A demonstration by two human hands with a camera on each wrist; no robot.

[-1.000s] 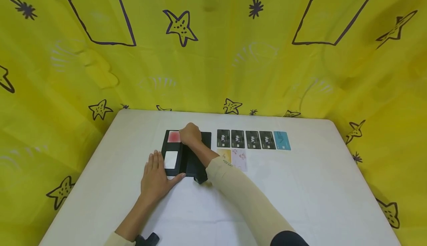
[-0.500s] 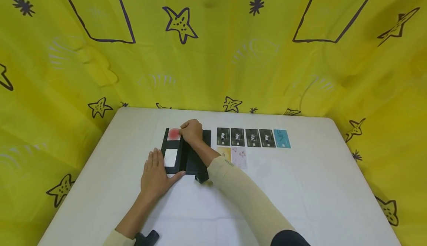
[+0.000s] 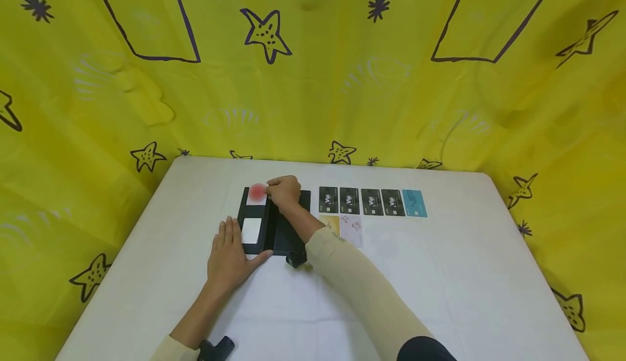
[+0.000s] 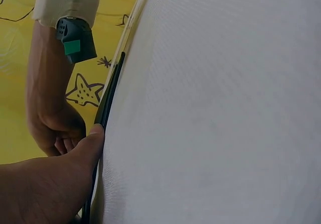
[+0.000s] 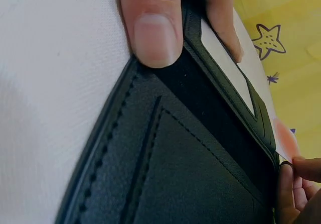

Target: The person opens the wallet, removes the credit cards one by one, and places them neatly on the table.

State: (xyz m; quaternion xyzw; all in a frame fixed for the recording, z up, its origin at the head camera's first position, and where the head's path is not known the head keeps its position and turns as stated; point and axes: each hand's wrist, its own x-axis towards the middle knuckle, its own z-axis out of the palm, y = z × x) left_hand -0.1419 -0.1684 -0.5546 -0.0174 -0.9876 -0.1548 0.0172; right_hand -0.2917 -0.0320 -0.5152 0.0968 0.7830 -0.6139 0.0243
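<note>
A black wallet (image 3: 288, 236) lies spread open on the table, stitched along its edges in the right wrist view. My left hand (image 3: 229, 255) rests at its lower left with straight fingers along the side. The left thumb (image 5: 153, 38) presses on the near edge. At the far left corner, my right hand (image 3: 285, 191) pinches the side of a white card with a red blotch (image 3: 256, 193); the card sticks slightly past the wallet's far edge. A plain white card (image 3: 251, 231) sits in the nearer slot of the left panel.
Right of the wallet lies a row of several black Vip cards (image 3: 349, 200) ending in a blue card (image 3: 414, 203). Below them are a yellow card (image 3: 331, 223), partly behind the right sleeve, and a pale flowered card (image 3: 351, 230). A yellow curtain (image 3: 313, 78) hangs behind the table.
My right hand has shifted slightly away from me with the red-blotched card, which now pokes out beyond the wallet's far edge. My left hand has stayed in place on the wallet.
</note>
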